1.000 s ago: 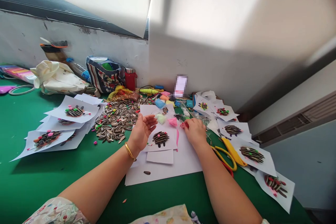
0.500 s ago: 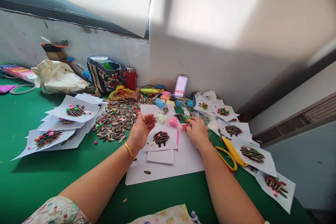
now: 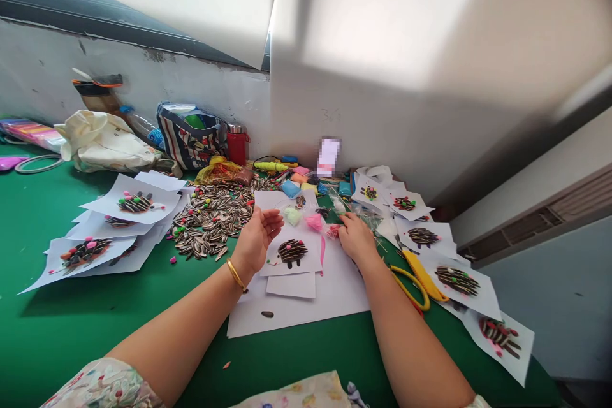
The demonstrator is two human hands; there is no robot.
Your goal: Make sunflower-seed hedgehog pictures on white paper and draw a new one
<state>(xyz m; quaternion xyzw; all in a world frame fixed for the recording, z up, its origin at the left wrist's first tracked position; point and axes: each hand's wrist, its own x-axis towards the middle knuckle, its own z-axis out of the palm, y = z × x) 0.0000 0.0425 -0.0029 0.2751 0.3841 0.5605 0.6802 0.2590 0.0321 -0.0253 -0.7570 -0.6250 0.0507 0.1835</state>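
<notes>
My left hand [image 3: 259, 239] hovers beside the hedgehog picture [image 3: 292, 252], palm turned inward, fingers stretched and holding nothing. That hedgehog has a body of striped sunflower seeds with small pink clay dots, on a white card. My right hand [image 3: 356, 237] is beyond the card's right side, fingers bent down by a small bag of red clay [image 3: 332, 231]. Its fingertips are close together; what they pinch, if anything, is hidden. Pink clay [image 3: 314, 222] and pale green clay [image 3: 292, 215] lie between the hands, in clear wrapping.
A heap of sunflower seeds [image 3: 205, 220] spreads left of the card. Finished hedgehog cards [image 3: 108, 226] are stacked at the left, with more cards [image 3: 458, 280] along the right edge. Yellow-handled scissors [image 3: 423, 277] lie near my right forearm. A red flask [image 3: 236, 145] and a striped bag [image 3: 189, 137] stand behind.
My right hand has shifted very slightly left and down, and the green bit seen at its fingertips no longer shows clearly. The left hand stays nearly still.
</notes>
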